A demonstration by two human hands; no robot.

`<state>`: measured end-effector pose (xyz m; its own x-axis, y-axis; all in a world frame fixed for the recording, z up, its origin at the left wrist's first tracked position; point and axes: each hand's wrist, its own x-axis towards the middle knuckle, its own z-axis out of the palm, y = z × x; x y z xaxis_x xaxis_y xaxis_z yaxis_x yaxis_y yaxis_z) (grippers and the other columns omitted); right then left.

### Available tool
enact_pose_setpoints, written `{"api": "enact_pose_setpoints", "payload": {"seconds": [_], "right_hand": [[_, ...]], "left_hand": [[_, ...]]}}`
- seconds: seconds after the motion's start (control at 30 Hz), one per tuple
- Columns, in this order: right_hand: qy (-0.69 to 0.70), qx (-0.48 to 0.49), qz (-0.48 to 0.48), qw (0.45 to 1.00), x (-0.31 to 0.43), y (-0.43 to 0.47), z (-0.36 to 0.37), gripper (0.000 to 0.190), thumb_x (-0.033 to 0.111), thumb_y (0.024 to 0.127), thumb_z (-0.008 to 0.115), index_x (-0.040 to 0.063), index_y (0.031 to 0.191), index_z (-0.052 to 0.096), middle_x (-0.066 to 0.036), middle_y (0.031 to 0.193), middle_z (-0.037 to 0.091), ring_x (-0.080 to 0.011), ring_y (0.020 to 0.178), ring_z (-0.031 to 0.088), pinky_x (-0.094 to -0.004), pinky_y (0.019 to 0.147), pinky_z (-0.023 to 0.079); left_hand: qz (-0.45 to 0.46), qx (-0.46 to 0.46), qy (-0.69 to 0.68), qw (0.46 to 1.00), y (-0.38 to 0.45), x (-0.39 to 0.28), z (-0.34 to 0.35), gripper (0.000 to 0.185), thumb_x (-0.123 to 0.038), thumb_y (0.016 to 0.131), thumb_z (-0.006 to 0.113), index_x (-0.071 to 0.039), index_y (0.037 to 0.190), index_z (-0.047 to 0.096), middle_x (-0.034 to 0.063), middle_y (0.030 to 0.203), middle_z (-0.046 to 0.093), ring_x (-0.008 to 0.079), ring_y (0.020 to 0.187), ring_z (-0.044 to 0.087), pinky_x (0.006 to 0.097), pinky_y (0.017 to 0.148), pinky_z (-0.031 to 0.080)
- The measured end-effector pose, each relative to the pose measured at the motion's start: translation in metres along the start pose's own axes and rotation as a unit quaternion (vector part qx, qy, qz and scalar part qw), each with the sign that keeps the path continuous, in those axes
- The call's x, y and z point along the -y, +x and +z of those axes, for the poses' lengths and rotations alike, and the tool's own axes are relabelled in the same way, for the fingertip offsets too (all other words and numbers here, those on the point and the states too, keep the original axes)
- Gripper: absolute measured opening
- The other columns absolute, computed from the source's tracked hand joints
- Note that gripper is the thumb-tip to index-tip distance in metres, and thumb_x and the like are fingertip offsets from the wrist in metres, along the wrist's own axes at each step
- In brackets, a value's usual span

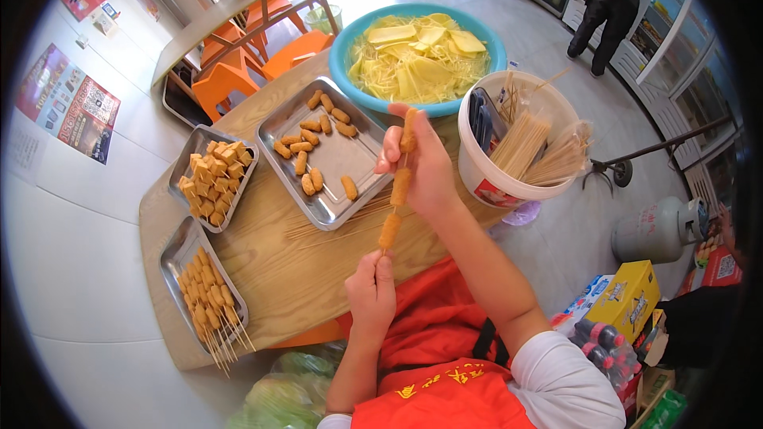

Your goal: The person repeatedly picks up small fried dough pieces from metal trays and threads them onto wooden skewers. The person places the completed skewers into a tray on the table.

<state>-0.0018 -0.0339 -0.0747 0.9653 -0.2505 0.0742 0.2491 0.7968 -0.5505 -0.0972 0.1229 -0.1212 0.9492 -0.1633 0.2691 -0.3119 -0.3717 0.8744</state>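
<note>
Upright before me is a wooden skewer with three brown food rolls point(400, 187) on it. My left hand point(372, 292) grips its lower end. My right hand point(424, 167) holds the topmost roll between thumb and fingers. Behind them, a metal tray point(334, 223) holds loose rolls, some with skewers in them. Finished-looking skewers of rolls point(208, 292) lie in a smaller metal tray point(170, 256) at the left, their sticks over its edge. Another tray point(179, 176) is heaped with skewered tofu-like cubes point(217, 179). Thin wooden skewers point(334, 229) lie on the wooden table point(286, 286), partly under the large tray.
A blue basin point(338, 65) of shredded and sliced yellow vegetable in water stands at the back. Right of it is a white bucket point(477, 176) with bundled skewers. A gas cylinder point(650, 231), boxes and bottles stand on the right; a person point(611, 6) stands near the fridges.
</note>
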Motion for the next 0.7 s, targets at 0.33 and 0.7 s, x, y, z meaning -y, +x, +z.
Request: {"api": "enact_pose_setpoints", "payload": {"seconds": [0.33,0.7], "right_hand": [[0.029,0.041,-0.033,0.998,-0.003,0.002,-0.007,0.031,0.041,0.102,0.035,0.013,0.094,0.046,0.002,0.062,0.038,-0.0093,0.049,0.039,-0.0232,0.048,0.035],[-0.035,0.082,-0.073,0.993,-0.006,-0.007,-0.008,0.033,0.043,0.102,0.034,0.012,0.095,0.044,0.001,0.063,0.038,-0.0102,0.052,0.038,-0.0268,0.055,0.040]], "left_hand": [[-0.036,0.029,-0.028,0.999,-0.009,0.001,0.001,0.019,-0.016,0.095,0.052,-0.001,0.093,0.063,0.0022,0.058,0.045,0.0099,0.052,0.041,0.0281,0.048,0.033],[-0.034,0.019,-0.022,0.999,-0.007,0.002,-0.001,0.020,-0.016,0.096,0.051,-0.001,0.093,0.063,0.0019,0.061,0.048,0.0093,0.055,0.043,0.0275,0.050,0.035]]}}
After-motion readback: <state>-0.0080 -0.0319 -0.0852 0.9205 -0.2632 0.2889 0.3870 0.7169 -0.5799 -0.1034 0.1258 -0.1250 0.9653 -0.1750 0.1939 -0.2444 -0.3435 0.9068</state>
